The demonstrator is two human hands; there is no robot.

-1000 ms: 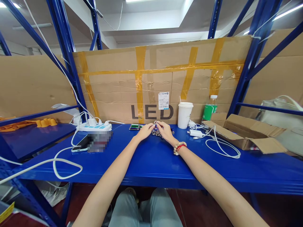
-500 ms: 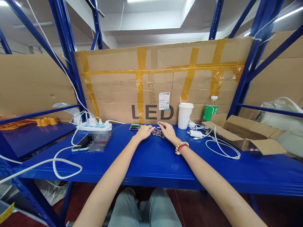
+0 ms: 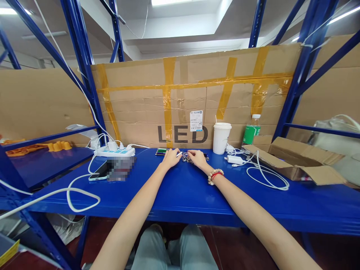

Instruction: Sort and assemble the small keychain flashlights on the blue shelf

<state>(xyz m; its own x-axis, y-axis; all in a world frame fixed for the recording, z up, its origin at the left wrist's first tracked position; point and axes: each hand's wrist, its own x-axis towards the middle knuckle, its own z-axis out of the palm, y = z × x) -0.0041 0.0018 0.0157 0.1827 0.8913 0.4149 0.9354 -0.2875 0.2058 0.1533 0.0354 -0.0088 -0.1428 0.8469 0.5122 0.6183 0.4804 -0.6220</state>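
My left hand [image 3: 171, 159] is closed, pinching a short white stick-like piece [image 3: 179, 153] whose exact kind is too small to tell. Just right of it lies a heap of small shiny metallic parts [image 3: 186, 157] on the blue shelf. My right hand [image 3: 198, 159], a beaded bracelet [image 3: 215, 175] on its wrist, reaches the heap from the right with fingertips together. What those fingertips hold, if anything, is too small to make out. Several thin dark and green pieces [image 3: 161, 152] lie beyond my left hand, partly covered by it.
A white paper cup [image 3: 221, 138] with a straw and a green-labelled bottle [image 3: 251, 130] stand at the back right. White cables [image 3: 266, 180] and an open cardboard box [image 3: 292, 157] lie farther right. Left are a power strip [image 3: 115, 151] and a phone [image 3: 98, 173].
My right hand has come down from a raised pinch and moved slightly left onto the metallic heap. The left hand keeps its place beside it, still pinching the white piece. The view has shifted slightly.
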